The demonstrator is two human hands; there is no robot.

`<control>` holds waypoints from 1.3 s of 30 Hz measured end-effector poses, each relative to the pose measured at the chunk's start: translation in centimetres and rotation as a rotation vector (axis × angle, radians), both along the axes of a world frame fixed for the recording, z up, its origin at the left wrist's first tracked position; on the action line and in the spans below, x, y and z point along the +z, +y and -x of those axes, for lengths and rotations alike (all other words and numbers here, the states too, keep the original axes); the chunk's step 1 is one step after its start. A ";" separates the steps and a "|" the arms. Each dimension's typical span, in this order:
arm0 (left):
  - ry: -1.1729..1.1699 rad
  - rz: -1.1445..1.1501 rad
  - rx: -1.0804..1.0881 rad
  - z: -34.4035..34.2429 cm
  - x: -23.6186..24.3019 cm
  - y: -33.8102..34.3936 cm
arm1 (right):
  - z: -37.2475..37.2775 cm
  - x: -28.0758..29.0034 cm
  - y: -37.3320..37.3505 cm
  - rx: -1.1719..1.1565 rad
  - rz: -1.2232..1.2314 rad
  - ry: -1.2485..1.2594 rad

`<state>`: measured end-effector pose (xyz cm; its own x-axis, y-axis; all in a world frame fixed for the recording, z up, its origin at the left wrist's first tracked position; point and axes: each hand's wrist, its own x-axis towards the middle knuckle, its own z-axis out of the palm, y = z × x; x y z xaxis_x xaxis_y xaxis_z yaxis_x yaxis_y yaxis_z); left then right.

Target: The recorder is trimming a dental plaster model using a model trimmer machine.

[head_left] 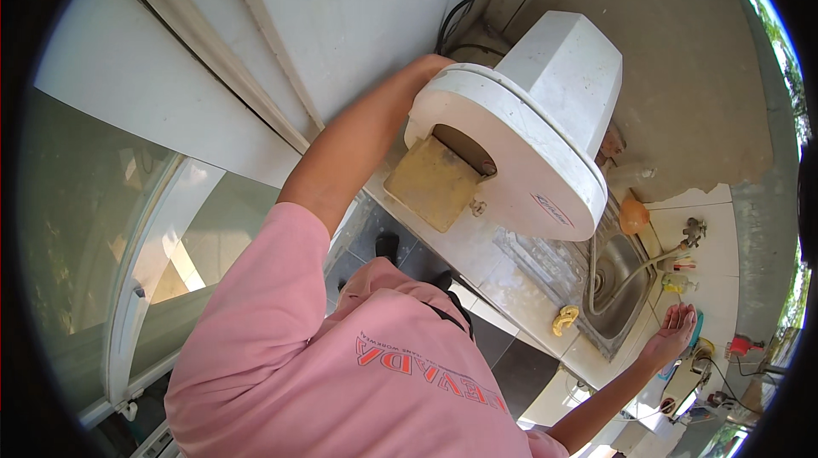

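Note:
A large white machine [524,172] with a rounded front and a tapered box behind stands on the counter. A worn, yellowish plate [434,185] projects from its dark oval opening. My left arm reaches around the machine's far left side, and my left hand [433,68] is at the edge of its housing. The fingers of that hand are hidden behind it. Away to the right, my right hand [671,337] is raised beyond the sink [629,315], palm showing and fingers loosely apart, with nothing in it.
A hose runs from a wall tap [694,232] into the sink. A yellow crumpled thing [564,320] lies on the counter's front edge. An orange object [632,215] and a small bottle [677,283] stand behind the sink. White panels rise at the left, and dark cables [464,6] hang behind the machine.

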<state>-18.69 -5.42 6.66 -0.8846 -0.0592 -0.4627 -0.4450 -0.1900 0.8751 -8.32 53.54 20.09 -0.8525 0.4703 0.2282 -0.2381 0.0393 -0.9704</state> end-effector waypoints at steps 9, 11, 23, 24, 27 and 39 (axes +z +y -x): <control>-0.015 -0.029 -0.026 1.2 -1.0 -0.6 | -7.5 -6.5 5.1 -0.300 0.129 -0.111; 0.014 -0.007 -0.036 1.2 -1.2 -0.6 | -7.3 -7.1 5.0 -0.295 0.145 -0.130; 0.130 0.144 -0.081 2.1 -0.9 0.3 | -2.8 -8.5 7.0 -0.112 0.147 -0.189; 0.092 0.176 -0.076 1.7 -0.4 -0.4 | -2.6 -8.7 7.6 -0.086 0.121 -0.217; 0.286 -0.041 0.121 -3.3 0.8 -1.0 | -1.5 -9.5 9.9 -0.009 0.112 -0.249; 0.191 0.449 0.779 -23.4 -3.1 11.6 | 18.8 -10.3 24.6 -0.017 -0.636 -0.314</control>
